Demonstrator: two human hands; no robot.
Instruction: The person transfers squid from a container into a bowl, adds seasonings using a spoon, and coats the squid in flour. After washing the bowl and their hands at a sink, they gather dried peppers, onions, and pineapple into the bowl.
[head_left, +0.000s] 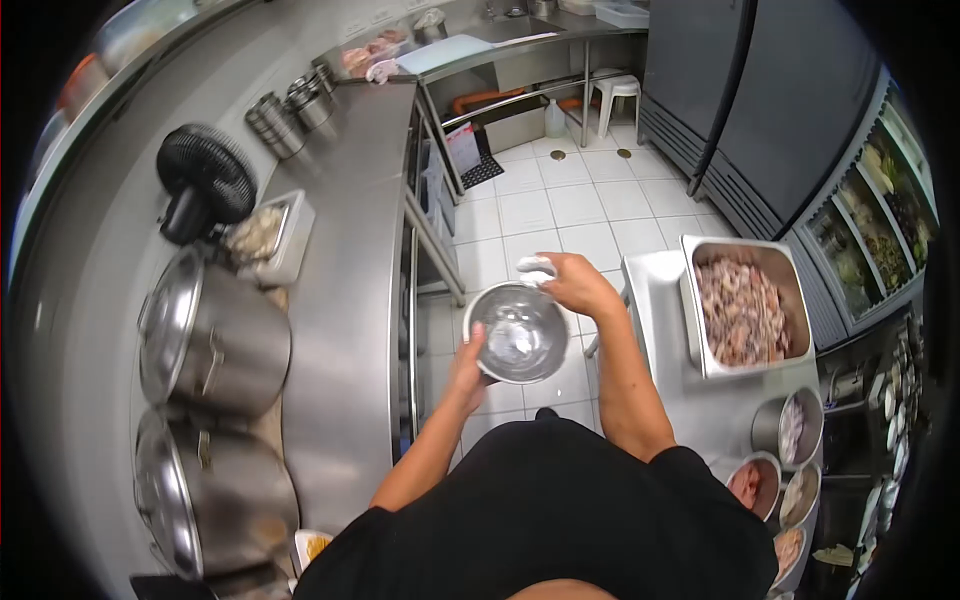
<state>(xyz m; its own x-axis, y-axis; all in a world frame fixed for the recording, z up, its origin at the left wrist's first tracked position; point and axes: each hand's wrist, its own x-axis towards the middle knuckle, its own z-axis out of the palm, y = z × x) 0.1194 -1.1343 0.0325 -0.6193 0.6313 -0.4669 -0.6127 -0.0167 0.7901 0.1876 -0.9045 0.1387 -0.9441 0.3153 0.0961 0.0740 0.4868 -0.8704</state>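
the person is standing in the aisle between two steel counters, holding a round metal bowl [516, 332] in the air over the tiled floor [590, 215], not resting on any surface. the left hand [468, 368] is gripping the bowl's near rim, fingers curled around its edge. the right hand [572, 283] is sitting at the bowl's far rim, fingers closed narrowly on a small white wad [537, 269], cloth or paper, it is too small to tell. the inside of the bowl is looking shiny with only a pale smear at the bottom.

the step in hand is looking like wiping or emptying the bowl. judging from this, the next move is calling for a firm left-hand hold while the wad is being swept round the inner wall.

to the right, a deep steel tray [700, 340] of pinkish chopped seafood is sitting at the near edge of the right counter [655, 300]. large lidded pots [215, 340] are lining the back of the left counter [345, 300].
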